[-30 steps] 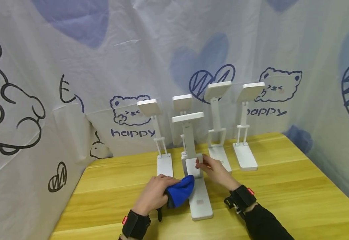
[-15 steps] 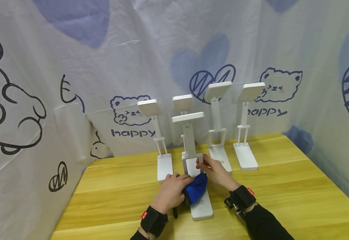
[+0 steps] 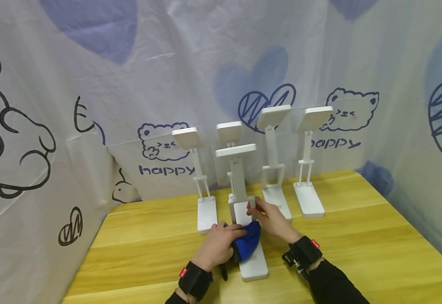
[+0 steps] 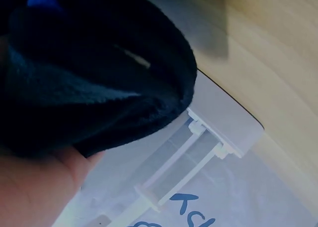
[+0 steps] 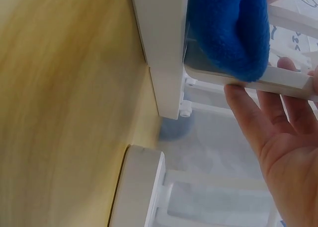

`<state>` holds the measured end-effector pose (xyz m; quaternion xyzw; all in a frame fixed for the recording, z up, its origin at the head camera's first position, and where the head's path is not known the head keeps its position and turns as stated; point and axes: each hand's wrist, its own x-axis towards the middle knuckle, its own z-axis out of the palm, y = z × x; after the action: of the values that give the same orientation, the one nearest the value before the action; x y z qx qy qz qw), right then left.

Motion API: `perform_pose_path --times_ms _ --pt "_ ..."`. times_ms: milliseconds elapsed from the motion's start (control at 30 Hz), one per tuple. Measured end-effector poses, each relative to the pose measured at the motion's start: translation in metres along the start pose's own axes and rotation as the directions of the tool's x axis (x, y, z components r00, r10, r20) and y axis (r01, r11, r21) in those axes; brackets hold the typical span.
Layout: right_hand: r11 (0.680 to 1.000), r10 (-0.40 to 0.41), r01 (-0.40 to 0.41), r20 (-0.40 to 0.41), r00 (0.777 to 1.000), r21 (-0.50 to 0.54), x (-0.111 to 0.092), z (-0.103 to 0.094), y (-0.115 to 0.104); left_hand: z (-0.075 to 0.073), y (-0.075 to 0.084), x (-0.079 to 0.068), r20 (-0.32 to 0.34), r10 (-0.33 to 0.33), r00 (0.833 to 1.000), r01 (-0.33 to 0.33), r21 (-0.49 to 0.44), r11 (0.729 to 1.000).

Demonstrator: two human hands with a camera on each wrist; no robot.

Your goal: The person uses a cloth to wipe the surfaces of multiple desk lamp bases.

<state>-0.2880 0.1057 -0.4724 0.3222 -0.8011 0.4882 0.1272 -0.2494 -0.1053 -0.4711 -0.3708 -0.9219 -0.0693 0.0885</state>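
My left hand (image 3: 216,245) holds a folded blue plush cloth (image 3: 250,241) with a dark inner side and a dangling black strap. The cloth lies over the base of the front white folding stand (image 3: 255,267), whose tilted top plate stands upright behind it. In the right wrist view the cloth's blue fuzzy face touches the edge of the stand's hinged frame (image 5: 285,84). With fingers and thumb, my right hand (image 3: 273,217) grips that frame from the right side. The left wrist view shows the cloth's dark folds (image 4: 164,103); most of the left hand's fingers are hidden there.
Several similar white stands are behind: one on the left (image 3: 207,213), one mostly hidden behind the front stand (image 3: 229,131), and others to the right (image 3: 277,198) (image 3: 309,200). A printed sheet (image 3: 198,84) hangs behind the wooden table (image 3: 145,236).
My left hand has moved right with the cloth, from beside the stand onto its base, then slightly lower. My right hand keeps its grip on the frame; the stands stay in place.
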Motion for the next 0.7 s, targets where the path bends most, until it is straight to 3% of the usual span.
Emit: perform_pose_path --times_ms 167,400,700 --pt "1.000 0.013 -0.013 -0.008 1.000 -0.013 0.000 0.001 0.001 -0.004 0.001 -0.004 0.012 0.017 1.000 -0.016 -0.030 0.999" --pt "1.000 0.022 -0.022 -0.008 1.000 -0.003 0.001 0.000 0.005 -0.010 0.003 -0.010 0.063 0.091 0.994 -0.086 -0.080 0.993" --pt "0.999 0.034 -0.034 0.015 0.999 0.000 0.001 0.002 0.006 -0.021 -0.001 -0.018 0.151 0.131 0.980 -0.103 -0.178 0.979"
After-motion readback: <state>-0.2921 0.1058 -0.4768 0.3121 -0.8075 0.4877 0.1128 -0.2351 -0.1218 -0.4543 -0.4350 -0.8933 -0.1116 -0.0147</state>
